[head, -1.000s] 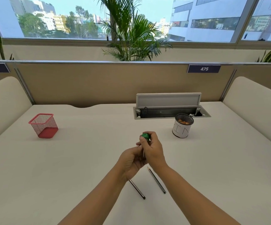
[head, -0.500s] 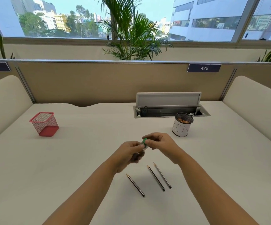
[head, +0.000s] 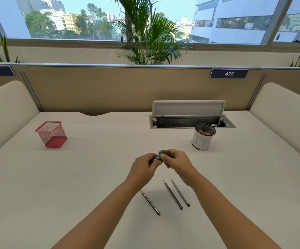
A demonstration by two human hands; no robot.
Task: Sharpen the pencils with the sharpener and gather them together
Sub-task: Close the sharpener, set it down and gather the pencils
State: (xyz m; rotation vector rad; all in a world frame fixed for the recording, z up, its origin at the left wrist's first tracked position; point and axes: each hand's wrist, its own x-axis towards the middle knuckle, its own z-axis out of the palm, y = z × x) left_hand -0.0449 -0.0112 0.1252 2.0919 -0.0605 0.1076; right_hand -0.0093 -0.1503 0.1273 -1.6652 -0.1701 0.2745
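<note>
Both my left hand (head: 143, 168) and right hand (head: 177, 163) now pinch the small green plastic sharpener (head: 161, 156) level over the white desk (head: 91, 177), no longer raised upright. Three dark wooden pencils (head: 173, 194) lie uncovered below; likely reclosing it.

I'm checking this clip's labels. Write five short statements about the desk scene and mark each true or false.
1. Three pencils lie on the desk near the person. True: left pencil, middle pencil, right pencil.
2. The red mesh basket lies tipped on its side. False: it stands upright.
3. Both hands hold a green sharpener. True: the left hand and right hand pinch it between them.
4. The white cup stands left of the basket. False: it stands far to the right, near the open cable tray.
5. A pencil stands in the basket. False: none shows there.
</note>
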